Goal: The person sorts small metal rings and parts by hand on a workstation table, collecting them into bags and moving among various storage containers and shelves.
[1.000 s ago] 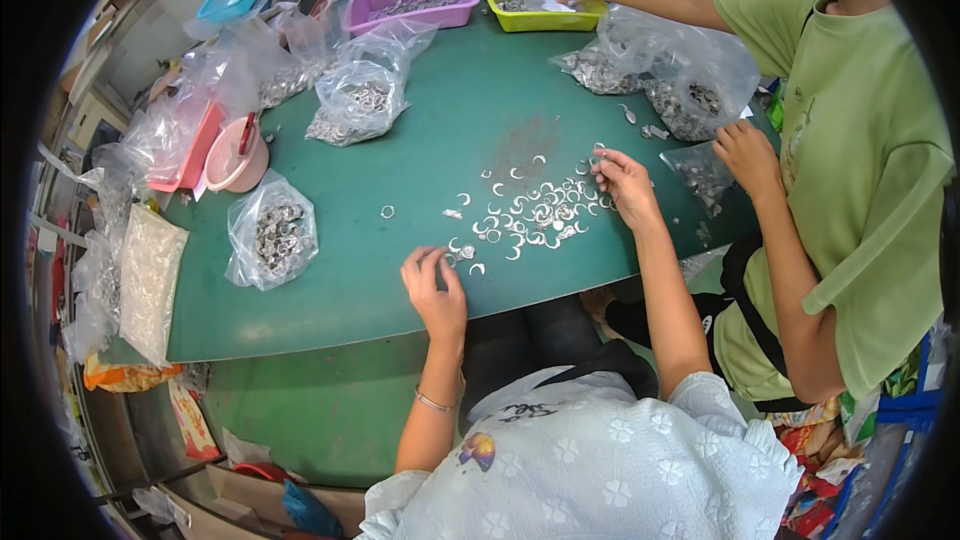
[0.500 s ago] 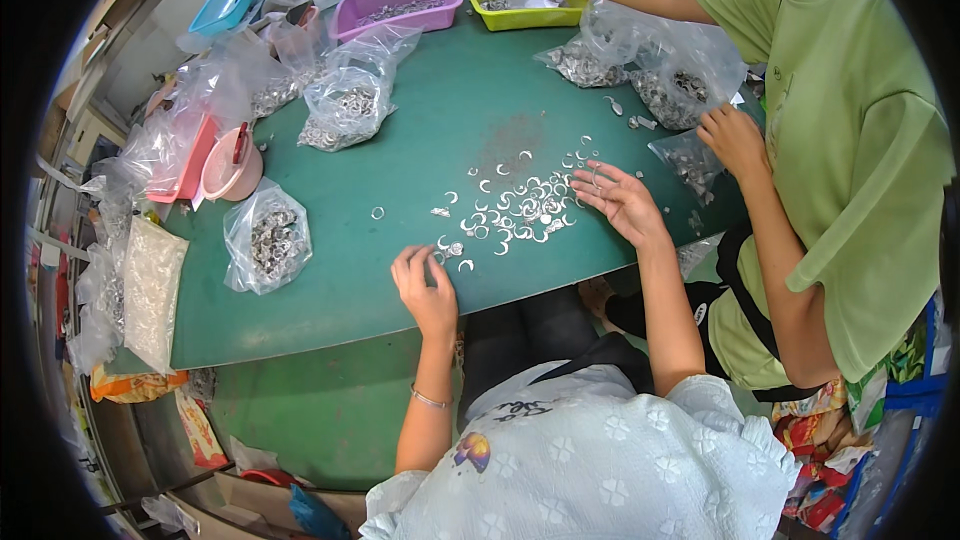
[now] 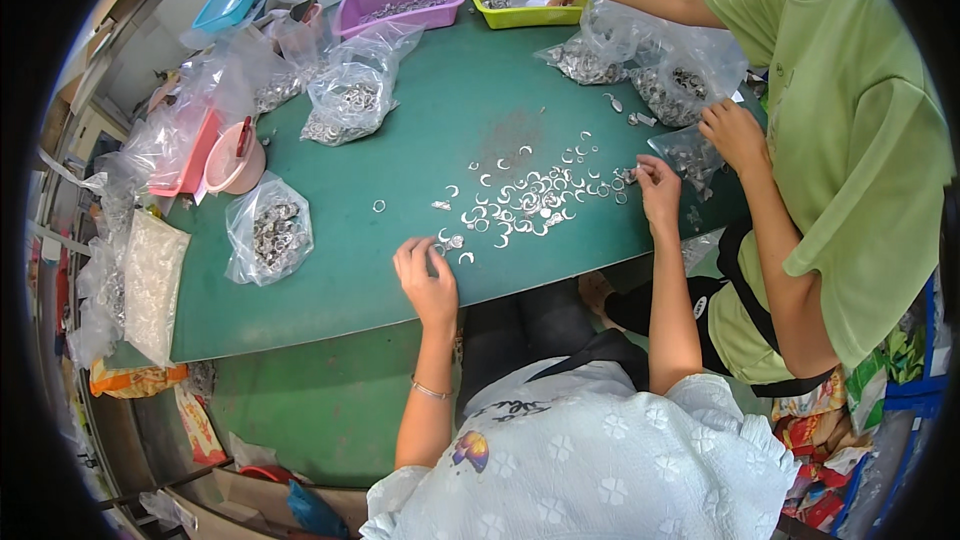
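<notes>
A loose spread of small silver metal pieces [image 3: 535, 202], many crescent-shaped and some ring-shaped, lies on the green table [image 3: 330, 270]. At the right end of the spread, my right hand [image 3: 659, 196] pinches a small silver piece [image 3: 630, 175] between thumb and fingertips; its exact shape is too small to tell. Near the table's front edge rests my left hand [image 3: 428, 280], fingers loosely bent and thumb apart. A few silver pieces [image 3: 454, 241] lie right by its fingertips. One lone ring [image 3: 379, 206] sits farther left.
Bags of metal parts [image 3: 270, 235] stand at left. A pink bucket [image 3: 236, 162], a purple basin [image 3: 400, 5] and a yellow-green basin [image 3: 515, 16] hold the left and far sides. On the right, a co-worker in green [image 3: 840, 160] reaches into the yellow-green basin, other hand beside bags [image 3: 690, 155].
My right hand has turned from palm-up and spread to a pinch, moving slightly right. Several pieces now lie at the spread's right end. My left hand has barely moved.
</notes>
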`<state>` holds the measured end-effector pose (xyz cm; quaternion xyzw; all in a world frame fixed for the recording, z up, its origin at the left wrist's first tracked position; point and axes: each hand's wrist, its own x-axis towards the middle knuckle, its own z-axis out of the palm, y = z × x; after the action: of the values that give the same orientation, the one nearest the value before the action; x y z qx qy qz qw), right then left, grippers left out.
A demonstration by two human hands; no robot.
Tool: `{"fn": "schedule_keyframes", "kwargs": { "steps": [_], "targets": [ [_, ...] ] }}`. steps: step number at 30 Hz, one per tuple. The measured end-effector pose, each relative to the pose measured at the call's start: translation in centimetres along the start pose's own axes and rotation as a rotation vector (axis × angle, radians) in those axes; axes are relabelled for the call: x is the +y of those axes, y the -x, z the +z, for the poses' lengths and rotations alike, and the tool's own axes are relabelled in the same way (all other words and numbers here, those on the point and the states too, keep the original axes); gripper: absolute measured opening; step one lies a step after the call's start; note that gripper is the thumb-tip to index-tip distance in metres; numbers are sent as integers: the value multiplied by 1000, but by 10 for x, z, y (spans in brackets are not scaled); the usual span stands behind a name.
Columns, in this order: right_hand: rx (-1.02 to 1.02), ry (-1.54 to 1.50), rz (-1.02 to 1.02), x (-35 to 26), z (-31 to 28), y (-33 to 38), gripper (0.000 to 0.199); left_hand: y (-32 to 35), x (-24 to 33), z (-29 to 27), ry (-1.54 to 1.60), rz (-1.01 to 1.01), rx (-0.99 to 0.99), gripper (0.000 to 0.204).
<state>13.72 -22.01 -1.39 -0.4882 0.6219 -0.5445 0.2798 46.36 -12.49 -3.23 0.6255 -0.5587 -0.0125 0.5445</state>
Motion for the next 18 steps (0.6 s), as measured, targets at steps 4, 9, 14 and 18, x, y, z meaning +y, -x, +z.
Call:
{"fn": "schedule_keyframes", "kwargs": {
  "steps": [4, 9, 14, 18],
  "targets": [
    [86, 237, -159, 3, -7, -9, 21, 0, -1, 1, -8, 5, -8, 15],
    [-59, 221, -97, 1, -2, 6, 18, -1, 1, -1, -20, -17, -26, 15],
    [-228, 14, -21, -9, 9, 16, 20, -4, 5, 0, -30, -19, -24, 14],
    [-368, 34, -14, -16, 9, 18, 23, -1, 5, 0, -29, -27, -30, 14]
  ]
}}
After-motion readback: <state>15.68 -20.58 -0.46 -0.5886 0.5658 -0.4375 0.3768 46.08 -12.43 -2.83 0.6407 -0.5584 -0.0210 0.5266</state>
